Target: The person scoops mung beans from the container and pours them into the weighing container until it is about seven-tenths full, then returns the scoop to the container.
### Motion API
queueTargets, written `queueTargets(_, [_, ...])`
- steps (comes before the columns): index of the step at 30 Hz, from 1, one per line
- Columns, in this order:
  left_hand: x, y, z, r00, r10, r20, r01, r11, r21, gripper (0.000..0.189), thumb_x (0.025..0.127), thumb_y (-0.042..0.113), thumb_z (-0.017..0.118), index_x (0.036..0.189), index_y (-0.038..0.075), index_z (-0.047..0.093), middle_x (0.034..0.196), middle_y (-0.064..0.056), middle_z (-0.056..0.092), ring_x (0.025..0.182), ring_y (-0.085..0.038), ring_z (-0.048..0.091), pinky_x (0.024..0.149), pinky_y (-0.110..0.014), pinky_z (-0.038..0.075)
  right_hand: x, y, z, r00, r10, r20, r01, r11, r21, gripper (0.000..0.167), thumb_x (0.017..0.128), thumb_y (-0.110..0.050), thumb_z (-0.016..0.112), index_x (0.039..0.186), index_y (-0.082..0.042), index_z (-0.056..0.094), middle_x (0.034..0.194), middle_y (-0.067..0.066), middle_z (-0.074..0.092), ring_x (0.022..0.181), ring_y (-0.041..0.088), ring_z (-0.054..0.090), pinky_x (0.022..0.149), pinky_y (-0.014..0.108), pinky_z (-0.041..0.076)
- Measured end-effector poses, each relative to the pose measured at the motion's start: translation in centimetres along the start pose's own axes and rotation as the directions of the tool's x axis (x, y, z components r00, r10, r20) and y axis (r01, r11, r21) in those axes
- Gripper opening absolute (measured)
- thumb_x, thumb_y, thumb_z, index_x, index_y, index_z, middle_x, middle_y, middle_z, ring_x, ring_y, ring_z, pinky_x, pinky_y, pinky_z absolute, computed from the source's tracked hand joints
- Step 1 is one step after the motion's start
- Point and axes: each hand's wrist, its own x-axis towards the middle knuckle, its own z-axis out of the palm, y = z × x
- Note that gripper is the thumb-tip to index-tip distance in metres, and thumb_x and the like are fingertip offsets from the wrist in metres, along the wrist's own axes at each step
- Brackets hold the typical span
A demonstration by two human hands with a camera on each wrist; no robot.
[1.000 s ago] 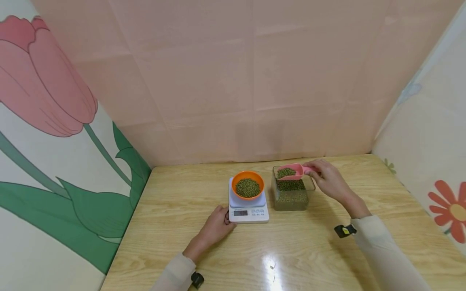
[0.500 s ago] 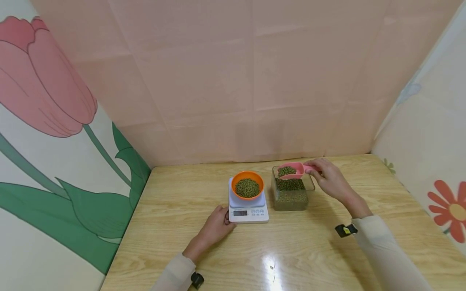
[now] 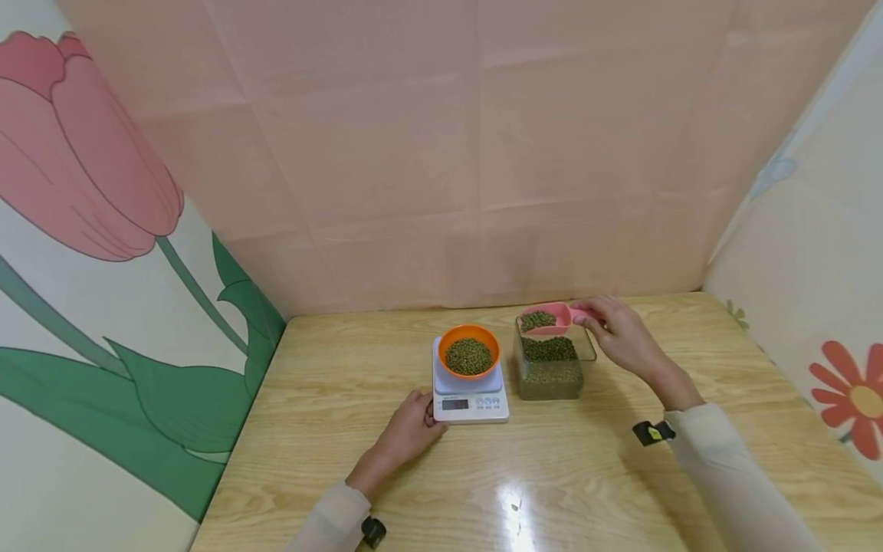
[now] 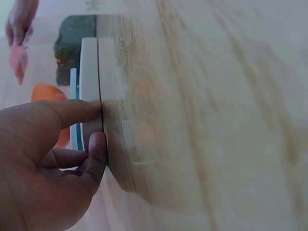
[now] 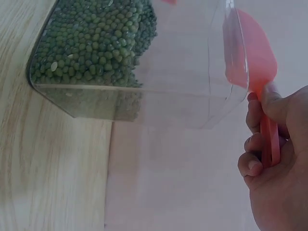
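Observation:
My right hand [image 3: 624,341] grips the handle of a pink scoop [image 5: 257,48], raised over the rim of a clear square container [image 3: 552,387]. Green mung beans [image 3: 538,320] fill the front part of the scoop. More mung beans [image 5: 91,43] lie in the container. To its left stands a white kitchen scale [image 3: 476,414] bearing an orange bowl [image 3: 469,332], also holding mung beans. At the scale's front left corner, my left hand [image 3: 407,429] holds its edge, with fingers curled against it in the left wrist view. The digits on the display are too blurred to read.
Everything stands on a wood-grain table [image 3: 345,368]. A pink-covered wall [image 3: 414,192] rises behind its back edge. Painted panels flank it, with a tulip [image 3: 103,153] on the left and a red flower [image 3: 862,402] on the right.
The right hand has lifted the scoop slightly and shifted it a little left and back, with the beans still in it. The left hand, scale and bowl have stayed put.

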Motion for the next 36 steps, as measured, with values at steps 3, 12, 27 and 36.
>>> queueTargets(3, [0.0,0.0,0.0,1.000,-0.001,0.001,0.001,1.000,0.000,0.028,0.099,0.017,0.075,0.126,0.013,0.069,0.093,-0.006,0.052,0.084,-0.011,0.043,0.065,-0.020,0.036,0.2,-0.3,0.1,1.000,-0.011,0.005,0.011,1.000,0.006,0.018,0.106,-0.010,0.064,0.120,-0.001,0.072,0.104,0.013,0.070,0.085,0.020,0.057,0.074,0.033,0.049])
queueTargets(12, [-0.2,0.1,0.0,1.000,0.009,-0.001,-0.009,1.000,-0.015,0.030,0.098,0.014,0.075,0.127,0.009,0.068,0.093,-0.007,0.052,0.084,-0.012,0.043,0.065,-0.021,0.037,0.9,-1.3,0.7,0.999,-0.051,0.010,0.051,0.998,0.021,0.017,0.105,-0.009,0.066,0.118,-0.001,0.073,0.105,0.011,0.071,0.088,0.019,0.059,0.076,0.033,0.050])
queueTargets(27, [0.0,-0.1,0.1,1.000,0.019,-0.013,-0.018,1.000,0.014,0.030,0.098,0.015,0.076,0.127,0.010,0.069,0.091,-0.002,0.050,0.083,-0.010,0.043,0.065,-0.020,0.036,1.9,-2.6,2.4,0.997,-0.074,0.029,0.072,0.995,0.073,0.016,0.103,-0.008,0.068,0.116,-0.001,0.074,0.101,0.009,0.070,0.087,0.017,0.054,0.074,0.029,0.047])
queueTargets(36, [-0.1,0.0,0.1,1.000,0.012,-0.009,-0.011,1.000,0.016,0.035,0.099,0.017,0.075,0.133,0.012,0.068,0.093,-0.006,0.053,0.083,-0.009,0.042,0.065,-0.019,0.036,2.2,-3.2,3.2,0.996,-0.061,0.057,0.055,0.994,0.095,0.016,0.104,-0.008,0.067,0.118,-0.002,0.074,0.101,0.007,0.069,0.088,0.017,0.051,0.075,0.031,0.044])
